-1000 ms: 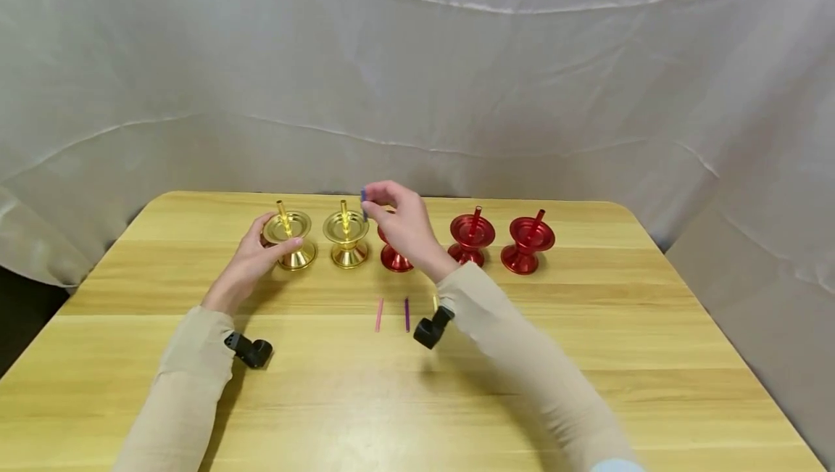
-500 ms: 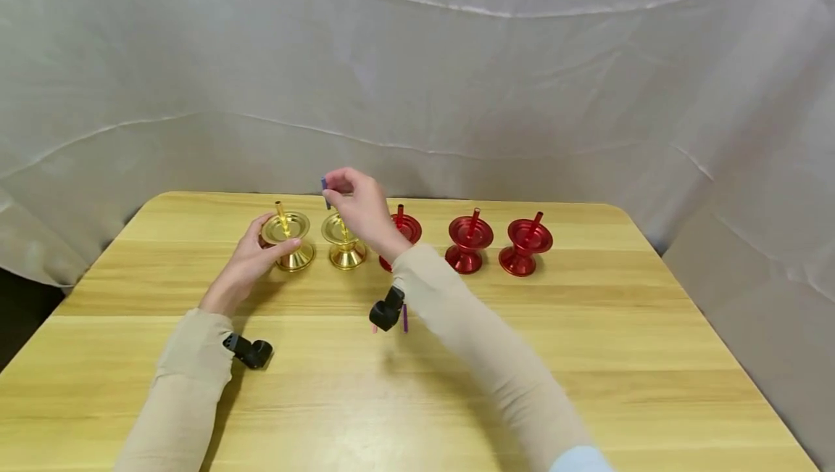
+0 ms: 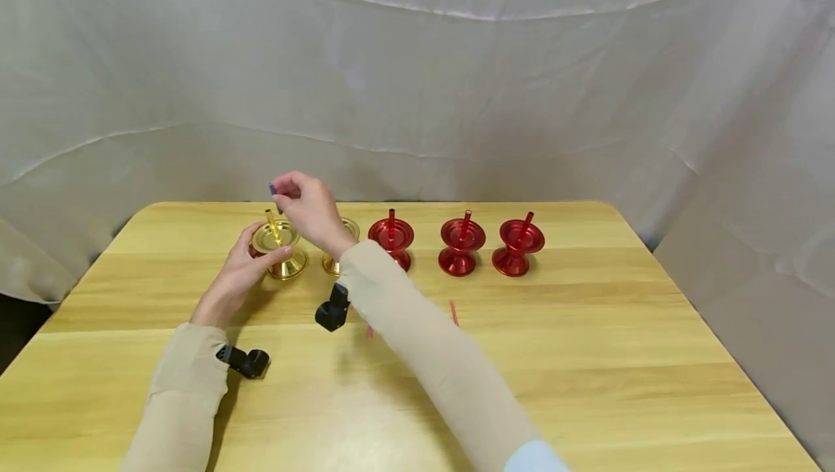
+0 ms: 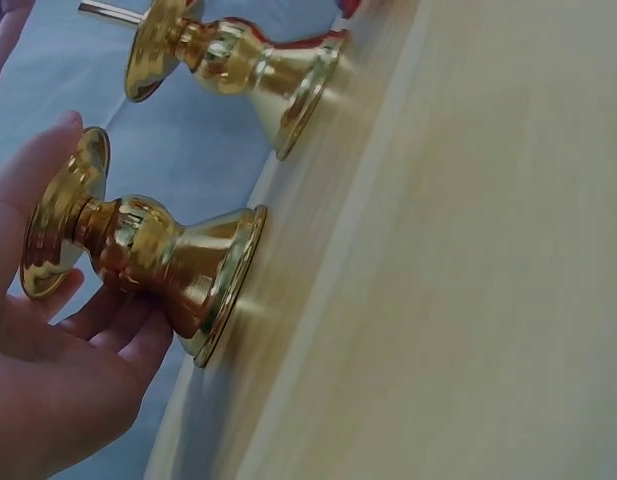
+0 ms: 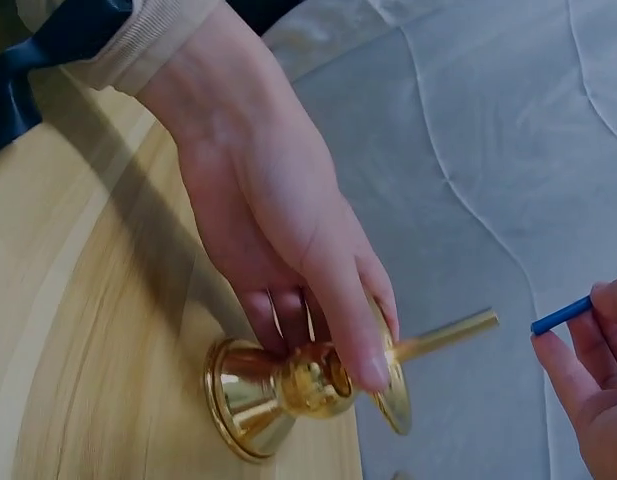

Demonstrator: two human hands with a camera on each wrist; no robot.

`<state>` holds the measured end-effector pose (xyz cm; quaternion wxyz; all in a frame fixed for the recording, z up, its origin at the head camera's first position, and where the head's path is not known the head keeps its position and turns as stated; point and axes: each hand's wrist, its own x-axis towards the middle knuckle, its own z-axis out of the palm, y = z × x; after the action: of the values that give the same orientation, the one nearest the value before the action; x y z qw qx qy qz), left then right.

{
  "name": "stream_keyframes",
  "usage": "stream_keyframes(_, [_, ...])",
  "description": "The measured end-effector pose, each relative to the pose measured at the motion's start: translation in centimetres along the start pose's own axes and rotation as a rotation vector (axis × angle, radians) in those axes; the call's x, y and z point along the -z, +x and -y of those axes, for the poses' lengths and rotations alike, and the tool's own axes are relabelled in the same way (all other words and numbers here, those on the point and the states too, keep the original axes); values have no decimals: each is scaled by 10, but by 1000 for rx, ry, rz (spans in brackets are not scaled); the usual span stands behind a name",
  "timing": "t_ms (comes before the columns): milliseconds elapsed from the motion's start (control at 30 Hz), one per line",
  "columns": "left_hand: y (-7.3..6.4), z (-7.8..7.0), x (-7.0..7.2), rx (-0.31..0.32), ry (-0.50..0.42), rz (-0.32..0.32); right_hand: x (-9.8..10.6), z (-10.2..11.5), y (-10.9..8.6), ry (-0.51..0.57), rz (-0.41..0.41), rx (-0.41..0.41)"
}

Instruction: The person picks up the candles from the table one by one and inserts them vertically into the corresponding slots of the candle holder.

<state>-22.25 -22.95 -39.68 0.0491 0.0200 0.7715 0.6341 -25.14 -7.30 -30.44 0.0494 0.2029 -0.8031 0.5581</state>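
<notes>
Two gold holders, left hand curled round one; right hand pinching one blue stick. Right of both hands: three red holders, only head cam gets all lol.

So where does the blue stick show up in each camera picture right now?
Head: left of centre, the blue stick pinched in the right hand, above the leftmost gold holder.
Left wrist: not visible.
Right wrist: right edge, below mid-height.
Shared landmark: that gold holder, gripped by the left hand.
</notes>
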Motion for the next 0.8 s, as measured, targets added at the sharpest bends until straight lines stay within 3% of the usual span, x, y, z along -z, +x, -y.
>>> stream_keyframes(400, [-3,1,1,7,17,15,-24,2,8,-3,-3,-10])
stream_keyframes(800, [-2,1,1,4,20,11,-27,-7,10,66,-19,-31])
